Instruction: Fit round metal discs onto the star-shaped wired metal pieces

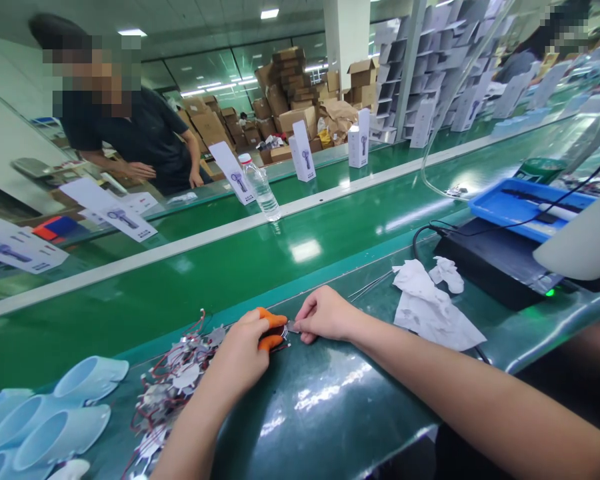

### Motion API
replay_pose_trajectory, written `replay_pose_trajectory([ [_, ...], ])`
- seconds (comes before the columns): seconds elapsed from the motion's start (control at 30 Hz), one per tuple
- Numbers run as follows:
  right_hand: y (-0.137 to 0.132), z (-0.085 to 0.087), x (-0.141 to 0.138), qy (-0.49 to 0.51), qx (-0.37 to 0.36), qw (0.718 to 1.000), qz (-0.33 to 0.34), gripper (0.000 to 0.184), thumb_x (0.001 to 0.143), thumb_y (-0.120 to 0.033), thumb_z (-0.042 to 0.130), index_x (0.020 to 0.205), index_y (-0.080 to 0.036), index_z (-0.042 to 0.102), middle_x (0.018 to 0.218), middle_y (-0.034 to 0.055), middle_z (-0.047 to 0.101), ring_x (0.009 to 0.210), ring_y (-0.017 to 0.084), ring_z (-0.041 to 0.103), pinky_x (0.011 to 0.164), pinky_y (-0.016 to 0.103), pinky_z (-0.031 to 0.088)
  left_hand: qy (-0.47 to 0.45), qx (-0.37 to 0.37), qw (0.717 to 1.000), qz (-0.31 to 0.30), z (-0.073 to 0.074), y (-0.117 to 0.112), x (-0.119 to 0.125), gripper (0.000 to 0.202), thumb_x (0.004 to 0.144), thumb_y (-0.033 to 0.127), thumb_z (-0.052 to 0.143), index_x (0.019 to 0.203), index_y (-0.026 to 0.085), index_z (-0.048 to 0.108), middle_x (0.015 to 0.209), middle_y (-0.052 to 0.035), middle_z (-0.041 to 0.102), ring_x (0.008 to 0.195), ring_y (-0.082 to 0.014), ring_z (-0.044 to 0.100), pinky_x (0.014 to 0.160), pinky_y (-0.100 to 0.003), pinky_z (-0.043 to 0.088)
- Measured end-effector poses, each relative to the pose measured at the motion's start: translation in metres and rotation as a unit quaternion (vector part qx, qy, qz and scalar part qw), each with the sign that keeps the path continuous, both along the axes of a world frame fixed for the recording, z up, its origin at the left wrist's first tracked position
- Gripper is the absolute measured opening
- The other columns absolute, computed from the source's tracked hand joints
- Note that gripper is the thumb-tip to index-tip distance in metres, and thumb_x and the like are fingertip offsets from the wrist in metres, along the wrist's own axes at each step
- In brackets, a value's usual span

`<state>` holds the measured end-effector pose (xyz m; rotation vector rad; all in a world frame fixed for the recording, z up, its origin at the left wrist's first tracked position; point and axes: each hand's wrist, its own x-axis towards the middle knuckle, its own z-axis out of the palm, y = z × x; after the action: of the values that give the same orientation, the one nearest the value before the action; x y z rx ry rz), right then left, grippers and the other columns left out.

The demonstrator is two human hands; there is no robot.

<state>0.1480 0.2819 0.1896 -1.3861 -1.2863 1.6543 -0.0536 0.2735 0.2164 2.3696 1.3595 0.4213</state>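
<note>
My left hand point(245, 347), with orange finger covers on its fingertips, is closed around a small silvery part with wires point(283, 332). From the other side, my right hand point(325, 317) pinches a small flat grey piece point(293, 327) against that part. Both hands meet low over the dark green worktop. Beside my left forearm lies a heap of silvery, star-shaped metal parts with red and black wires point(185, 377). The exact kind of the held part cannot be made out; fingers cover much of it.
Light blue plastic shells point(63, 437) stand at the lower left. To the right are crumpled white tissue point(425, 307), thin metal rods point(373, 285), a black box point(500, 260) and a blue tray point(520, 223). A water bottle point(263, 190) and white boxes point(304, 157) line the green conveyor; a person stands beyond.
</note>
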Motion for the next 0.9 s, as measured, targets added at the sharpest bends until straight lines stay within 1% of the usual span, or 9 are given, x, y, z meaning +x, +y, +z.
replay_pose_trajectory([
  [0.13,0.001,-0.003,0.001,-0.020,0.029,0.999,0.009,0.015,0.071,-0.020,0.085,0.064,-0.018,0.072,0.053,0.0025,0.070,0.052,0.017,0.070,0.049,0.021,0.054,-0.010,0.000,1.000,-0.004,0.002,-0.003,0.001,0.033,0.087,0.019,0.054,0.110,0.024,0.076,0.104,-0.0092,0.071,0.099,-0.0257,0.069,0.090,-0.042,0.056],
  [0.23,0.001,-0.004,0.001,-0.013,0.032,0.999,0.012,0.016,0.070,-0.021,0.086,0.064,-0.018,0.071,0.054,0.0024,0.071,0.052,0.017,0.070,0.049,0.021,0.054,-0.047,-0.029,0.998,0.004,0.005,-0.003,-0.001,0.031,0.089,0.022,0.054,0.112,0.024,0.075,0.111,-0.0097,0.072,0.101,-0.0252,0.069,0.092,-0.043,0.057],
  [0.4,-0.001,0.001,0.002,-0.014,0.026,0.999,0.014,0.015,0.070,-0.016,0.084,0.063,-0.018,0.070,0.052,0.0018,0.070,0.050,0.016,0.070,0.048,0.021,0.054,-0.134,-0.109,0.983,0.066,0.009,0.002,-0.011,0.033,0.088,0.037,0.061,0.115,0.021,0.073,0.116,-0.0110,0.074,0.101,-0.0262,0.071,0.092,-0.044,0.058],
  [0.57,0.002,0.009,0.006,0.026,0.026,0.999,-0.004,0.017,0.068,-0.014,0.085,0.065,-0.017,0.068,0.053,0.0027,0.070,0.050,0.016,0.069,0.050,0.022,0.056,-0.280,-0.140,0.938,0.147,0.011,0.009,-0.016,0.055,0.080,0.049,0.074,0.125,0.017,0.069,0.121,-0.0126,0.073,0.110,-0.0268,0.068,0.102,-0.045,0.052],
  [0.67,0.011,0.008,0.011,0.029,0.070,0.995,-0.059,0.016,0.072,-0.014,0.082,0.068,-0.016,0.067,0.055,0.0027,0.070,0.051,0.015,0.069,0.053,0.023,0.057,-0.377,-0.155,0.897,0.173,0.017,0.009,-0.013,0.058,0.078,0.051,0.078,0.124,0.017,0.069,0.123,-0.0131,0.072,0.113,-0.0275,0.067,0.103,-0.044,0.052],
  [0.7,0.015,0.006,0.013,0.023,0.090,0.992,-0.081,0.016,0.074,-0.015,0.082,0.069,-0.016,0.067,0.056,0.0028,0.071,0.052,0.015,0.069,0.054,0.023,0.057,-0.391,-0.159,0.891,0.169,0.022,0.006,-0.010,0.058,0.077,0.051,0.079,0.123,0.016,0.070,0.122,-0.0136,0.072,0.113,-0.0282,0.067,0.102,-0.043,0.053],
  [0.73,0.018,0.003,0.014,0.015,0.110,0.989,-0.099,0.016,0.075,-0.016,0.082,0.070,-0.016,0.067,0.056,0.0029,0.071,0.052,0.014,0.070,0.055,0.022,0.056,-0.391,-0.159,0.893,0.159,0.027,0.001,-0.007,0.058,0.077,0.051,0.079,0.123,0.016,0.070,0.122,-0.0138,0.073,0.113,-0.0288,0.067,0.102,-0.043,0.053],
  [0.8,0.025,-0.003,0.017,-0.006,0.149,0.981,-0.120,0.015,0.077,-0.018,0.082,0.072,-0.016,0.068,0.058,0.0031,0.071,0.055,0.014,0.070,0.057,0.022,0.055,-0.346,-0.140,0.919,0.126,0.039,-0.018,0.002,0.056,0.078,0.050,0.079,0.122,0.017,0.070,0.120,-0.0129,0.073,0.110,-0.0295,0.068,0.100,-0.044,0.055],
  [0.9,0.031,-0.012,0.019,-0.018,0.176,0.977,-0.120,0.015,0.079,-0.020,0.081,0.074,-0.016,0.068,0.060,0.0026,0.071,0.059,0.015,0.073,0.061,0.022,0.056,-0.220,-0.071,0.971,0.053,0.051,-0.067,0.016,0.048,0.081,0.046,0.076,0.124,0.026,0.070,0.121,-0.0084,0.072,0.107,-0.0294,0.068,0.098,-0.045,0.058],
])
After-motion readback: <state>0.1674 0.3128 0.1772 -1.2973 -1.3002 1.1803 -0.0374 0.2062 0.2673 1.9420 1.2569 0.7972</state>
